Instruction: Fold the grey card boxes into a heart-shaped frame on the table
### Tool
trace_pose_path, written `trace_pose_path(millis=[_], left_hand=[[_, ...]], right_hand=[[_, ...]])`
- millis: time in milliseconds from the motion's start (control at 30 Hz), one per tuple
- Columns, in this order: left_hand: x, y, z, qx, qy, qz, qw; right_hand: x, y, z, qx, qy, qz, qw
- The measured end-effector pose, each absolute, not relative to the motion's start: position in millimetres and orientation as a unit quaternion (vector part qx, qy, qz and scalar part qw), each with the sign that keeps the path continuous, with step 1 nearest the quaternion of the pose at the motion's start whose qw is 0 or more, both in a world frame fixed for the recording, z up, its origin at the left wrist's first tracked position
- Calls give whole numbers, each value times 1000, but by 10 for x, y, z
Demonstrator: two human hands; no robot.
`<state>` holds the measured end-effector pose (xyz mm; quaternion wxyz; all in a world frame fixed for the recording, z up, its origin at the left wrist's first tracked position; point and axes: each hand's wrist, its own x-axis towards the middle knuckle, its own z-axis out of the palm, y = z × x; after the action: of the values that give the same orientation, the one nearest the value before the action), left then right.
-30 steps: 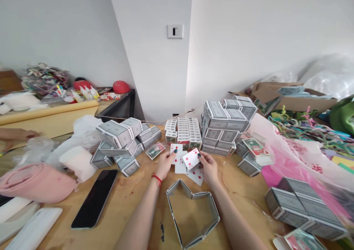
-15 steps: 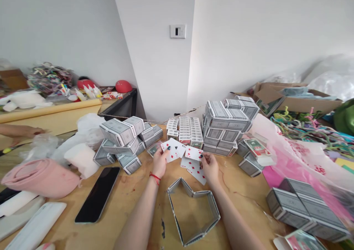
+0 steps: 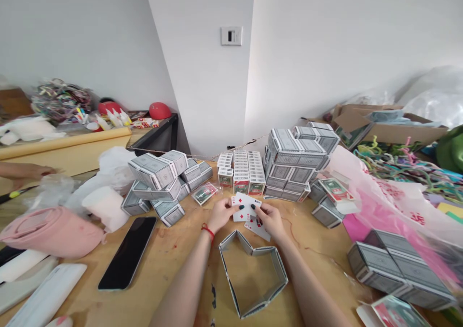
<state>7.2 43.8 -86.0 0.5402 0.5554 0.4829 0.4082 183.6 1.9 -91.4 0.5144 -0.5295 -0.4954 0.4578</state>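
Playing cards (image 3: 238,215), face-up and overlapping, sit between both hands, just beyond the heart-shaped frame (image 3: 265,253) on the wooden table (image 3: 181,274). Left hand (image 3: 220,214) pinches a diamond card; right hand (image 3: 272,220) pinches cards at the opposite side, thumb on top.

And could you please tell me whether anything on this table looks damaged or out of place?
Yes: a ragged dark mark on the wooden tabletop, just left of the heart-shaped card frame. It stands out against the pale wood; whether chipped or stained, I cannot tell.
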Motion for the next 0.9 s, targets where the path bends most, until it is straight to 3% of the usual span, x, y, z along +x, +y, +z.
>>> trace_pose_path(millis=[233, 567, 900], left_hand=[[38, 446, -792, 578, 426, 389, 578], [124, 436, -776, 579, 507, 384, 510], [35, 489, -870, 561, 457, 360, 590]], right_hand=[[1866, 50, -944, -527, -502, 461, 508], [1867, 66, -977, -531, -519, 467, 480], [1879, 56, -900, -533, -494, 486, 485]])
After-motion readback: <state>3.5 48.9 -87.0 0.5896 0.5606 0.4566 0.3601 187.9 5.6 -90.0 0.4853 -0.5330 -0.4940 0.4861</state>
